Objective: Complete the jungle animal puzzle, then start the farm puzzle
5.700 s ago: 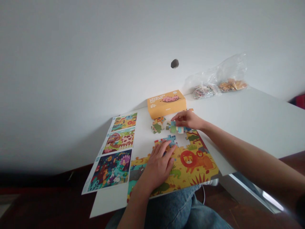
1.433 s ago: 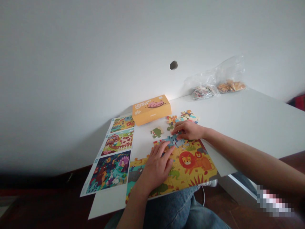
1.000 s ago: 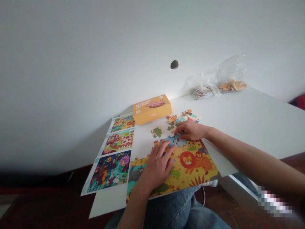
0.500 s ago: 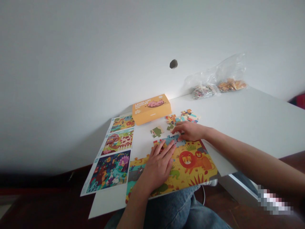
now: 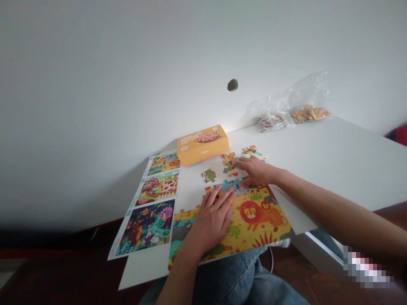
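My left hand (image 5: pixel 212 218) lies flat on the partly joined jigsaw puzzle (image 5: pixel 251 214), fingers spread. A red-maned lion and a yellow ground show on the puzzle to the right of that hand. Along its upper edge sits a blue puzzle piece (image 5: pixel 237 186), which the thumb of my right hand (image 5: pixel 257 171) touches or nearly touches. The fingers of my right hand are apart, reaching over loose pieces behind the puzzle and partly hiding them. A green loose piece (image 5: pixel 209 175) lies by itself to the left. An orange loose piece (image 5: pixel 228 158) lies beyond my right fingertips.
A yellow puzzle box (image 5: pixel 203 146) stands against the wall. Left of the puzzle lies a sheet with three pictures (image 5: pixel 151 224). Clear plastic bags of pieces (image 5: pixel 310 113) rest at the back right of the white table (image 5: pixel 343 161). The wall has a dark hole (image 5: pixel 232 85).
The box has shifted left, and a blue piece now fills the gap at the puzzle's upper edge. Since half a second ago, my right fingers have spread and lifted away. My left hand stays put.
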`<state>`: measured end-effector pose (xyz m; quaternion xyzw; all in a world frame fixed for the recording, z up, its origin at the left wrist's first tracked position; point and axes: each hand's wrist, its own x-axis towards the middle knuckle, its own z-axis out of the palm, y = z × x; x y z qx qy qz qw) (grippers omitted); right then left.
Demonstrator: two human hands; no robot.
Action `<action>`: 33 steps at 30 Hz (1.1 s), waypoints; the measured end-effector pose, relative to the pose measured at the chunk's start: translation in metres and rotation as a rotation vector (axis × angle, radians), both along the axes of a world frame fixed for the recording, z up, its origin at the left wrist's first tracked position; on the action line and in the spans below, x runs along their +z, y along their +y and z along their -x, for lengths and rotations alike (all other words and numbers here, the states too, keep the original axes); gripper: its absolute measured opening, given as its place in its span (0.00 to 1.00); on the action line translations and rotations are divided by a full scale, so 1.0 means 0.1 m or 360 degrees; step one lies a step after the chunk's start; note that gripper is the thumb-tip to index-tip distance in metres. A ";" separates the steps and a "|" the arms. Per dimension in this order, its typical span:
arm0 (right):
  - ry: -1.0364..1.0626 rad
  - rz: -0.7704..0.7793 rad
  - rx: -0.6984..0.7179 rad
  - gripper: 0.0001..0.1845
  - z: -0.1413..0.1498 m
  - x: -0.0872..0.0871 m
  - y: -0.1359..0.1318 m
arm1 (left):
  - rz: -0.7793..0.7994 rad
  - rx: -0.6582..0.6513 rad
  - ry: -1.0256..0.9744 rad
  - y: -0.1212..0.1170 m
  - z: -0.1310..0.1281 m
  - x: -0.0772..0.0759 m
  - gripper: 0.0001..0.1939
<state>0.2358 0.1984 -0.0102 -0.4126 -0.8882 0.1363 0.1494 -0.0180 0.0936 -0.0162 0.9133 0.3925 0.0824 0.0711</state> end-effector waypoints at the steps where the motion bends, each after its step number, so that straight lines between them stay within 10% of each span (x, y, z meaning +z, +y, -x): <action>1: -0.0022 -0.0013 -0.0020 0.36 0.01 0.01 0.00 | 0.0003 0.0000 -0.0003 0.00 0.00 0.00 0.27; 14: -0.0138 0.0028 -0.0675 0.33 -0.57 0.06 0.24 | 0.0437 -0.0138 0.0117 -0.01 0.33 0.25 0.36; 26: -0.0082 0.0208 -0.0869 0.33 -0.75 0.00 0.40 | 0.0288 -0.0134 0.0108 -0.08 -0.14 0.12 0.33; 33: 0.0513 0.0268 -0.1069 0.13 -0.71 0.14 0.37 | 0.0192 -0.0084 -0.0051 -0.11 -0.37 0.06 0.31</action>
